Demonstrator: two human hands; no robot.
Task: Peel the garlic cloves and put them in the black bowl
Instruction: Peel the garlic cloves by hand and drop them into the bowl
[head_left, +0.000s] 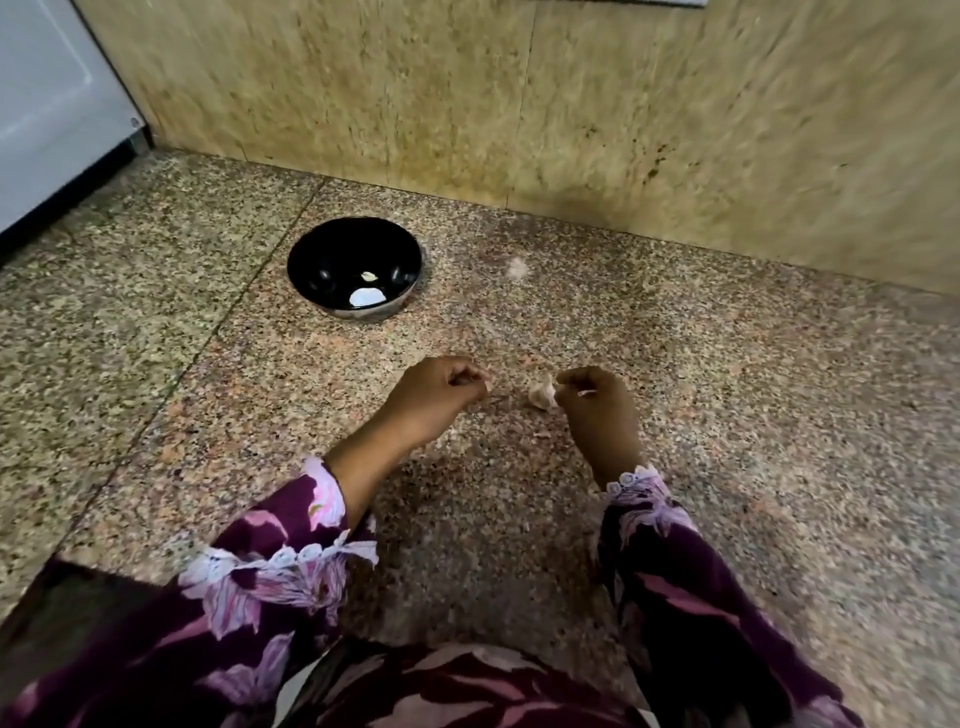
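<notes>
Where wall meets speckled counter (727, 415)

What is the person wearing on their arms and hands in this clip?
Both arms are in dark purple sleeves printed with pink and pale lilac flowers. Each sleeve ends in a white lace-like scalloped trim, seen at the left cuff and the right cuff. The left hand and right hand are bare: no gloves, and no rings or bangles show.
</notes>
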